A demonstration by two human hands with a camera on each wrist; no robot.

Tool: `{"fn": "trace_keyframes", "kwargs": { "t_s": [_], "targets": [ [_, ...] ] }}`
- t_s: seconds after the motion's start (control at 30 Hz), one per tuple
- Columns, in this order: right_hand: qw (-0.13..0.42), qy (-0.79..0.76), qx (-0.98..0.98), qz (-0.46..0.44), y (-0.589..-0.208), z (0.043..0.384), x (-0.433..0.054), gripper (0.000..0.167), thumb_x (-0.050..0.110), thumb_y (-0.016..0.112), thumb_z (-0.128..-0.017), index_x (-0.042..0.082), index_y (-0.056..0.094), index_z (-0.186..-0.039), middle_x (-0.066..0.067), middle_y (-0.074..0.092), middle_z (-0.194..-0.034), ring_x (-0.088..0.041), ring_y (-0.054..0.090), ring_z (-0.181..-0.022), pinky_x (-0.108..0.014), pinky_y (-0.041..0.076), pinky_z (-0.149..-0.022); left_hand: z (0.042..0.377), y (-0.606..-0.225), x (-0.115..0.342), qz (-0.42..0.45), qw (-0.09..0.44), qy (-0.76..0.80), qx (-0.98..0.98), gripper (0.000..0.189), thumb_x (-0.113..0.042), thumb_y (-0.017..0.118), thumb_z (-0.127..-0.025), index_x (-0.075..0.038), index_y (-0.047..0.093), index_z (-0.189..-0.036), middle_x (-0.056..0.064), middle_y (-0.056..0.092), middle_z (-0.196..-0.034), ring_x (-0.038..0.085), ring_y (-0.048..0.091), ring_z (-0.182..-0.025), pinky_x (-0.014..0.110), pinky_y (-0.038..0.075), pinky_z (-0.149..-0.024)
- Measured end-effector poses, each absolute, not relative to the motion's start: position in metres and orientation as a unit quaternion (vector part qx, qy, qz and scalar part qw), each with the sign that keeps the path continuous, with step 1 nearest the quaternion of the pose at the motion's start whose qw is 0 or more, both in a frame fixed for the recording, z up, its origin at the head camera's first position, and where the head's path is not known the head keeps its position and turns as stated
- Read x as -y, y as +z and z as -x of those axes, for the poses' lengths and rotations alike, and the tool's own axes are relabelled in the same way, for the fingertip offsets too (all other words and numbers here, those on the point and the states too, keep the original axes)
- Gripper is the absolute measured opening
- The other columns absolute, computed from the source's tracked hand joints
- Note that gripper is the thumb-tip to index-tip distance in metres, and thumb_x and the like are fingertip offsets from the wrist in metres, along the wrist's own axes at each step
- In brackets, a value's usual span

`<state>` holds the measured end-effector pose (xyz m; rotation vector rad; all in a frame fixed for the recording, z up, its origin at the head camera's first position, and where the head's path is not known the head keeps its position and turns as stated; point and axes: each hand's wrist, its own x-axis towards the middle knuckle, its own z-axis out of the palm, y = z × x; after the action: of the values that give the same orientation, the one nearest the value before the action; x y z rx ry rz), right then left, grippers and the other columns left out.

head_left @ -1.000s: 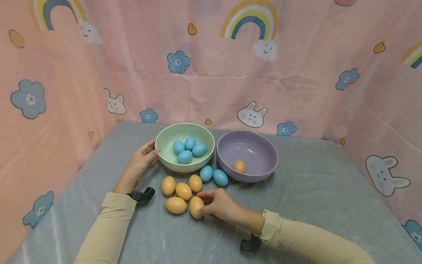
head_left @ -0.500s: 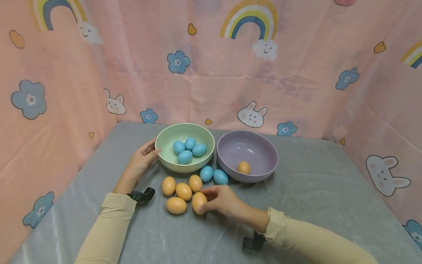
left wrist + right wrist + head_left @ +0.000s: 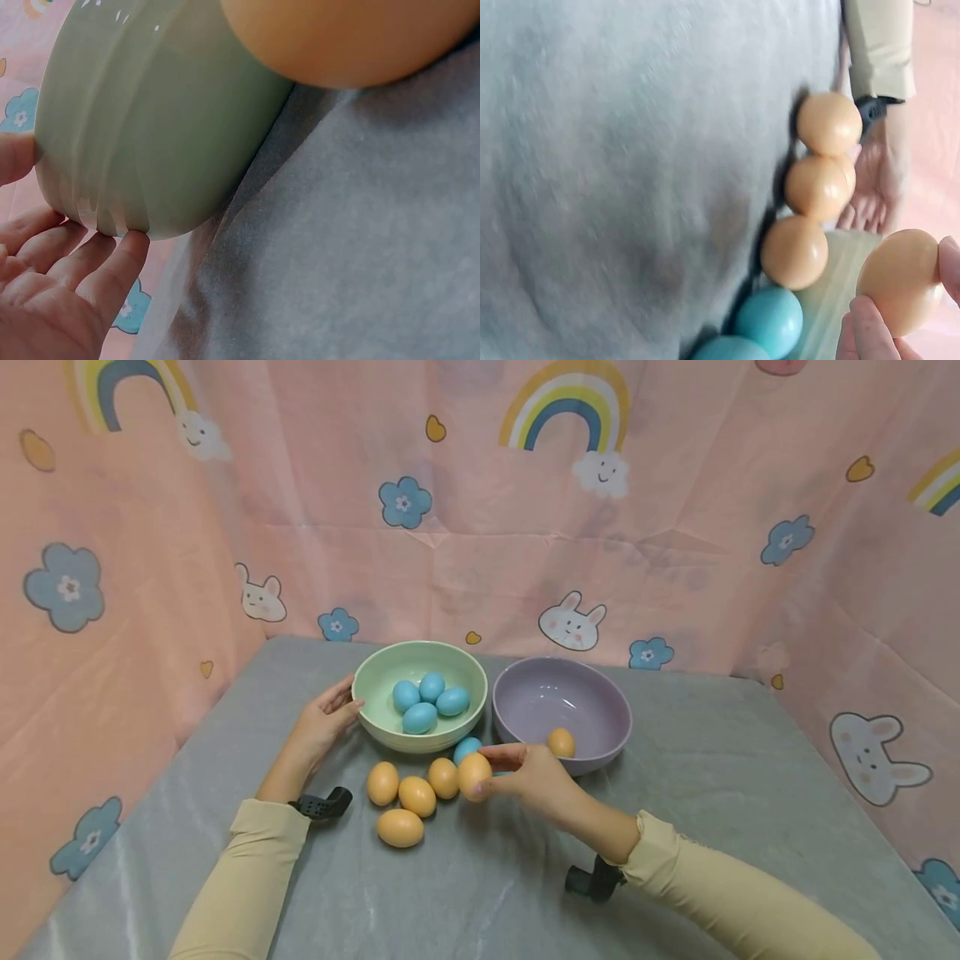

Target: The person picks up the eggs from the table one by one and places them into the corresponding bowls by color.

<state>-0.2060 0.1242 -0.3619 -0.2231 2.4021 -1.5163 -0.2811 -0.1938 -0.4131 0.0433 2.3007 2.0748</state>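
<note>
Right hand: thumb and fingers clamped on one orange egg, smooth, slight shine, oval. Egg is off the tabletop, in front of the gap between the bowls.

Left hand: fingers slightly spread, tips against the outer wall of the green bowl, thumb at the rim. Bowl is round, glossy, with shallow ridges round the outside. Four blue eggs inside, smooth, grouped.

Right of it, nearly touching: purple bowl, round, glossy, one loose egg inside, also orange, near the front wall.

In front of the bowls: four table eggs, all orange, loosely bunched. Just beyond them, two more eggs, blue; the right hand covers most of one in the head view, both show in the right wrist view.

Tabletop: grey, soft napped cloth, faint wrinkles. Two sleeves, pale yellow, cuffs folded. Behind: pink curtain, thin creased fabric printed with rainbows, flowers, rabbits.
</note>
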Motion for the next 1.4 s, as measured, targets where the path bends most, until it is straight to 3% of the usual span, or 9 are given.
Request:
{"fn": "trace_keyframes", "kwargs": {
  "t_s": [0.13,0.37,0.57,0.9,1.2,1.4],
  "targets": [
    [0.143,-0.538,-0.828,0.066,-0.356,0.211,-0.129,0.056,0.019,0.083,-0.08,0.005,0.065,-0.131,-0.011,0.071,-0.124,-0.02,0.065,-0.117,-0.032,0.057,-0.096,0.282,-0.414,0.194,-0.015,0.02,0.672,-0.74,0.064,-0.015,0.053,-0.103,-0.01,0.022,-0.159,0.01,0.022,-0.165,0.024,0.025,-0.153,0.026,0.043,-0.113],
    [0.134,-0.571,-0.808,0.059,-0.35,0.221,-0.137,0.056,0.019,0.082,-0.081,0.002,0.063,-0.132,-0.013,0.071,-0.123,-0.014,0.068,-0.109,-0.026,0.058,-0.096,0.281,-0.413,0.193,-0.017,0.018,0.673,-0.739,0.064,-0.014,0.053,-0.103,-0.009,0.023,-0.159,0.011,0.021,-0.165,0.025,0.024,-0.153,0.032,0.04,-0.116],
    [0.104,-0.555,-0.824,0.055,-0.346,0.233,-0.146,0.055,0.023,0.081,-0.084,0.004,0.063,-0.133,-0.013,0.069,-0.127,-0.017,0.066,-0.115,-0.028,0.056,-0.1,0.281,-0.412,0.193,-0.016,0.02,0.676,-0.737,0.064,-0.014,0.053,-0.103,-0.009,0.023,-0.159,0.011,0.021,-0.165,0.025,0.024,-0.153,0.03,0.041,-0.115],
    [0.068,-0.549,-0.833,0.007,-0.344,0.254,-0.163,0.056,0.029,0.078,-0.087,0.007,0.061,-0.136,-0.013,0.065,-0.134,-0.015,0.064,-0.111,-0.026,0.059,-0.092,0.283,-0.414,0.193,-0.017,0.017,0.676,-0.736,0.064,-0.013,0.053,-0.103,-0.009,0.023,-0.159,0.011,0.021,-0.165,0.026,0.024,-0.153,0.03,0.041,-0.115],
    [0.041,-0.543,-0.838,-0.012,-0.343,0.269,-0.178,0.057,0.032,0.074,-0.09,0.007,0.058,-0.139,-0.013,0.062,-0.139,-0.023,0.062,-0.121,-0.035,0.054,-0.107,0.284,-0.415,0.194,-0.01,0.018,0.671,-0.741,0.065,-0.016,0.054,-0.103,-0.011,0.023,-0.159,0.009,0.022,-0.165,0.024,0.025,-0.153,0.032,0.041,-0.116],
    [0.05,-0.55,-0.833,-0.046,-0.352,0.284,-0.188,0.059,0.03,0.073,-0.091,0.004,0.055,-0.142,-0.015,0.058,-0.143,-0.026,0.059,-0.126,-0.035,0.053,-0.108,0.284,-0.415,0.195,-0.01,0.016,0.67,-0.742,0.065,-0.017,0.055,-0.103,-0.012,0.023,-0.159,0.008,0.022,-0.165,0.023,0.025,-0.153,0.033,0.04,-0.116]
  ]
}}
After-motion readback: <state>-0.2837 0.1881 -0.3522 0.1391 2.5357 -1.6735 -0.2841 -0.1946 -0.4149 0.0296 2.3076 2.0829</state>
